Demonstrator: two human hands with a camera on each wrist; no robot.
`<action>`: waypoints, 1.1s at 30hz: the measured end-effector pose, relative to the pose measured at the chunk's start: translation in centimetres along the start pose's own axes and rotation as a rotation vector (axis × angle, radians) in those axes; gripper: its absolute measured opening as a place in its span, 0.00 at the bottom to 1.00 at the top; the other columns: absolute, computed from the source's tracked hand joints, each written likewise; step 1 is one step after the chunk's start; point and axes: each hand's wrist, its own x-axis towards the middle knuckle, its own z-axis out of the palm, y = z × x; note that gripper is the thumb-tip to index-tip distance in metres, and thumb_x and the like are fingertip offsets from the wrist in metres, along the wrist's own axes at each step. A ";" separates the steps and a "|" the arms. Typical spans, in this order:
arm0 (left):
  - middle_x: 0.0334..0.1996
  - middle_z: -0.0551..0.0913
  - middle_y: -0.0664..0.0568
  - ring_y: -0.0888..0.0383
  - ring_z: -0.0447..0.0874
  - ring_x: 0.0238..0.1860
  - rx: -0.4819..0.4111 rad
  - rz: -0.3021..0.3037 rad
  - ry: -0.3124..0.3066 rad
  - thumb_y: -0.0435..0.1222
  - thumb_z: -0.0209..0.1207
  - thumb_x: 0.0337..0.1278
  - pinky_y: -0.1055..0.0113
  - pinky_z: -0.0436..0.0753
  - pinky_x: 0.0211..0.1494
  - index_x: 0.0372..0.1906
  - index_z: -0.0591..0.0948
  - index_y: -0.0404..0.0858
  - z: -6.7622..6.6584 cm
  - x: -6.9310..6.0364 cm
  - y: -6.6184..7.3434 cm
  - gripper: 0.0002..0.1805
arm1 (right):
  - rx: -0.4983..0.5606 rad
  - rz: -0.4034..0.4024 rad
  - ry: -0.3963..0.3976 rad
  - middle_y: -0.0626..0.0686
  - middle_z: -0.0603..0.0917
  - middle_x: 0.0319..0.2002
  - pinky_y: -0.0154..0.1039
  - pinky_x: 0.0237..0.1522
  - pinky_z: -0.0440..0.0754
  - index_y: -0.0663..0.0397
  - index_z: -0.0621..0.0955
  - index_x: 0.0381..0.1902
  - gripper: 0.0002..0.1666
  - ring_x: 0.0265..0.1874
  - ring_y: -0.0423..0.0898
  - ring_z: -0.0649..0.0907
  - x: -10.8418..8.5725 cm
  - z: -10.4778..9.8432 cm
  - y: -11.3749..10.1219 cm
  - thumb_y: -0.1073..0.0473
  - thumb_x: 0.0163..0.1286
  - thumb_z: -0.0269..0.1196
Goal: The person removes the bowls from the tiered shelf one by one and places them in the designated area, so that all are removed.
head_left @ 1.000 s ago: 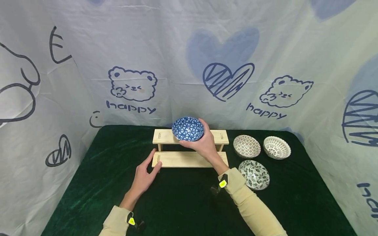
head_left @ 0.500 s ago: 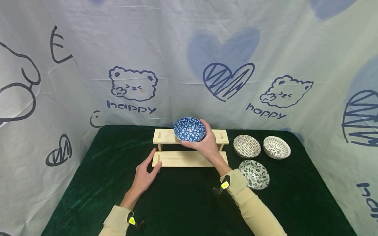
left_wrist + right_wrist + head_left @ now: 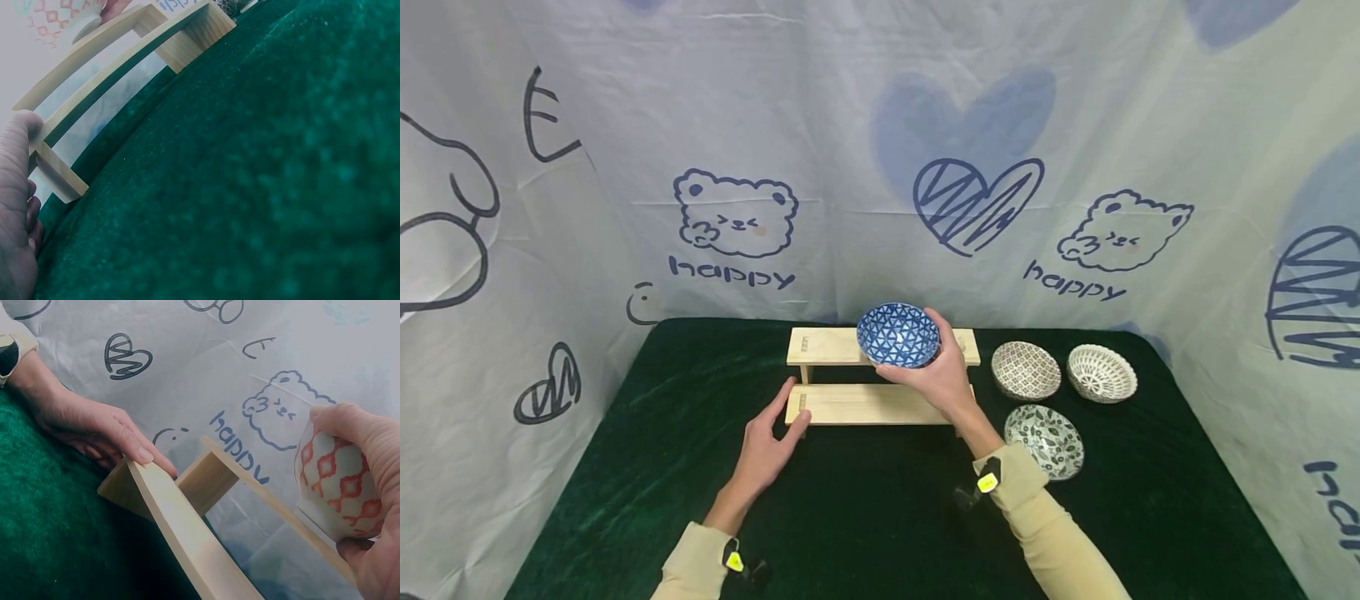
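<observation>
My right hand (image 3: pixel 936 375) grips a bowl (image 3: pixel 898 335) by its right side, thumb near the front and fingers toward the back. Inside, the bowl has blue and white triangles; its outside (image 3: pixel 337 481) is white with orange-red diamonds. It is over the right half of the upper board of a two-tier wooden stand (image 3: pixel 868 405), slightly tilted; whether its foot touches the board I cannot tell. My left hand (image 3: pixel 765 446) holds the stand's left end, thumb at the lower board's front edge and index finger farther back. The other left fingers are partly hidden in the head view.
Right of the stand, on the green cloth (image 3: pixel 865 517), sit a brown-patterned bowl (image 3: pixel 1026 371), a white ribbed-looking bowl (image 3: pixel 1102 374) and a green leaf-patterned bowl (image 3: pixel 1045 442). The right forearm passes close beside the leaf-patterned bowl. A printed white curtain (image 3: pixel 850 125) stands behind.
My right hand has moved the blue-patterned bowl to the right and slightly nearer along the upper board. The left hand and the stand have stayed in place.
</observation>
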 end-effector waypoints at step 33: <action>0.79 0.65 0.49 0.46 0.64 0.78 0.008 0.004 0.005 0.48 0.60 0.76 0.42 0.65 0.78 0.82 0.63 0.39 0.0 0.0 0.0 0.38 | 0.012 0.032 0.126 0.63 0.65 0.75 0.62 0.70 0.73 0.54 0.60 0.80 0.65 0.71 0.63 0.70 -3.9 -7.6 1.3 0.64 0.49 0.83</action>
